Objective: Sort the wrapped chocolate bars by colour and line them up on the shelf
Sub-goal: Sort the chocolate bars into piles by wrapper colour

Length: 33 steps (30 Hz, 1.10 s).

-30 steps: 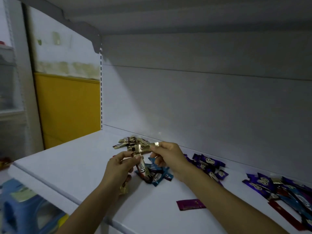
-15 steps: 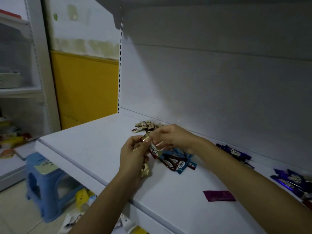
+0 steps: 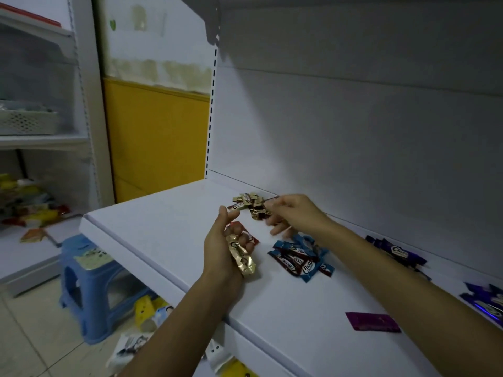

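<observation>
Looking down, I see the left hand [image 3: 224, 250] curled round a gold bar [image 3: 241, 258] and a red bar [image 3: 251, 238] over the shelf [image 3: 163, 235]; the right hand [image 3: 296, 216] is at the gold pile [image 3: 249, 204] near the back wall; its fingers are blurred, so I cannot tell its grip; the blue pile [image 3: 302, 258] lies just right of the left hand.

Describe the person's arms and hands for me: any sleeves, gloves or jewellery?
Two bare arms, no robot parts. The left forearm and right forearm show no sleeve up to the picture's edge. The left hand and right hand wear no gloves, and neither wrist carries a watch or bracelet. Rings or nail polish are too blurred to tell.
</observation>
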### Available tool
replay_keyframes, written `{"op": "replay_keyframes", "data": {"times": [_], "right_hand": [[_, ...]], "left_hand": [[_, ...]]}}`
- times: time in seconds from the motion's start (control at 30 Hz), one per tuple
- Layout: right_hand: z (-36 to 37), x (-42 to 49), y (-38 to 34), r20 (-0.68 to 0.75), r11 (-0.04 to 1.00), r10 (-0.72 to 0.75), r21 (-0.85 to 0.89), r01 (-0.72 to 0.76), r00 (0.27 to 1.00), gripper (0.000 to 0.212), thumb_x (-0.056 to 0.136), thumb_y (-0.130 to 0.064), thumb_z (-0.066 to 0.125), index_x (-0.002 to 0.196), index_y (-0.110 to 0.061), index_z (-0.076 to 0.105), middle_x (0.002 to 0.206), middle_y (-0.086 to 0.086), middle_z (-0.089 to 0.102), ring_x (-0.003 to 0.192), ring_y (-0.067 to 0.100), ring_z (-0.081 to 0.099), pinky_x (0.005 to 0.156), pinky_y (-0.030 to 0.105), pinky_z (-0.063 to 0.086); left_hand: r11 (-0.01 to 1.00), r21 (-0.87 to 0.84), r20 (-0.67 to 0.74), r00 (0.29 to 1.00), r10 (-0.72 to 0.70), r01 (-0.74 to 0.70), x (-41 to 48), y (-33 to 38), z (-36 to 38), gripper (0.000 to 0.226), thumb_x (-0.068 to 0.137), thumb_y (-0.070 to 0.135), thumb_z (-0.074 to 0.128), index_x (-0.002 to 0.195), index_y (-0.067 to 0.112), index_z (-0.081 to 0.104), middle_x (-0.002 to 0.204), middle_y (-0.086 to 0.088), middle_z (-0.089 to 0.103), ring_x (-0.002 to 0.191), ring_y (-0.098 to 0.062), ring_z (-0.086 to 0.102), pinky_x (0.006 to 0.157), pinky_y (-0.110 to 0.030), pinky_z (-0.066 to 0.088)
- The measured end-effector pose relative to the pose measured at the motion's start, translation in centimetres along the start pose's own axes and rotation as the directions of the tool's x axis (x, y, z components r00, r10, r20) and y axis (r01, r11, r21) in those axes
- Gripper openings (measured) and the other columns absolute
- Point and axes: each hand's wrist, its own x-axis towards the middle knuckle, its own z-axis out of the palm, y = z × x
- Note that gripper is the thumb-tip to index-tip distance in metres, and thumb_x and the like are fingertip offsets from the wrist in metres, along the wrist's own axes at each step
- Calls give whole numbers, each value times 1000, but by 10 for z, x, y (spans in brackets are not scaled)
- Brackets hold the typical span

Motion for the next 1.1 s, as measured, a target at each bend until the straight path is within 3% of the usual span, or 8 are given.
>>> {"op": "replay_keyframes", "data": {"times": [0.17,0.33,0.4,0.5,0.67,0.8,0.9,1.1], "right_hand": [[34,-40,-1,287,994,-16,104,-15,958,42,75,-24,79,110,-19,57,80,2,75,74,14,72,64,24,55],[34,-40,0,193,999,-40,33,34,980,42,79,2,67,109,-25,55,72,4,72,61,16,67,59,31,54],[12,-24,0,98,1000,-27,1,27,995,37,79,-3,70,110,-20,58,76,4,73,59,12,64,62,31,52],[-18,4,4,-106,998,45,46,-40,993,27,82,-7,70,107,-10,63,77,3,69,50,3,58,53,21,47],[-26,44,4,-151,966,147,235,-109,977,32,89,0,60,120,5,55,83,14,66,60,14,65,54,20,53],[-27,43,5,-171,986,162,65,-153,972,37,91,-7,60,125,1,49,88,13,64,77,23,69,63,25,56],[-34,5,19,-184,978,32,-196,-68,982,44,91,-20,60,132,-7,48,121,10,58,104,23,61,82,32,52],[-101,-129,77,-205,770,-191,-638,16,960,60,90,-38,59,143,-22,36,151,0,29,137,19,30,109,29,26]], "left_hand": [[997,-79,-31,1000,-3,1,1,1,-1,33,95,43,52,102,12,58,54,2,34,54,-14,39,62,-31,39],[928,317,63,980,188,-198,-8,-8,-1,19,94,37,54,111,30,51,106,-3,58,88,-17,60,57,-22,52],[734,587,188,939,288,-343,-7,-16,-3,39,97,30,51,130,40,33,134,0,48,110,-13,55,75,-14,50],[347,789,410,855,317,-507,-2,-28,-3,67,93,27,58,149,26,20,154,1,30,138,-17,32,111,-37,35],[-249,868,462,882,89,-430,6,-43,-4,76,92,63,34,153,30,1,162,6,-4,148,-16,-12,119,-51,0],[-439,776,499,866,-13,-454,6,-49,-3,82,82,77,9,152,35,0,161,7,-11,145,-15,-20,113,-51,-14],[-550,678,559,828,-43,-487,-2,-46,2,90,74,80,-5,152,34,3,160,6,-11,145,-15,-22,109,-51,-21],[-741,209,881,451,-140,-638,-31,-42,25,73,93,62,13,144,19,42,156,-8,24,146,-27,16,117,-56,14]]}}
